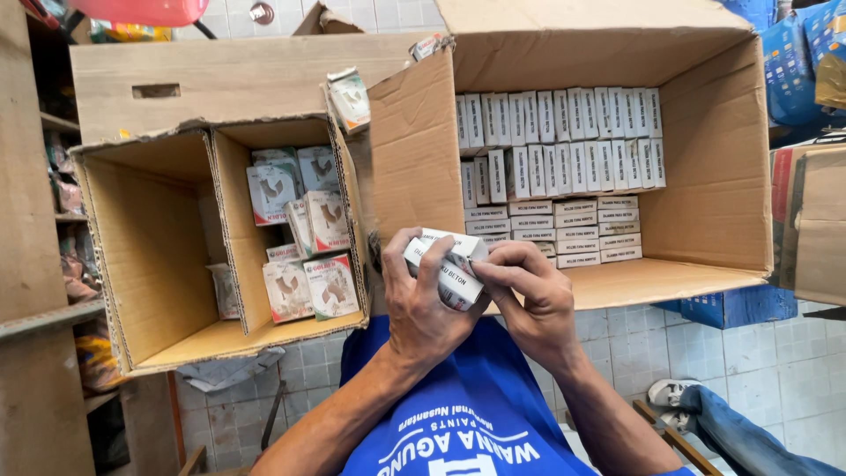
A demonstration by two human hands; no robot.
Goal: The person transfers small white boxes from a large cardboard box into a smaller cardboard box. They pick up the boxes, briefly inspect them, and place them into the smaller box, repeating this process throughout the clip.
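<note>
Meanwhile, your left hand [423,304] and right hand [529,295] are both clamping a small white rectangular carton [445,264], holding it above your blue shirt [458,405], just in front of the large open cardboard box [705,167] packed with matching white cartons [560,159].

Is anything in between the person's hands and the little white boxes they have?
No. Both hands already touch them: the left hand wraps the small white boxes from one side, and the right hand has its fingers on the other side. Nothing visible lies between.
</note>
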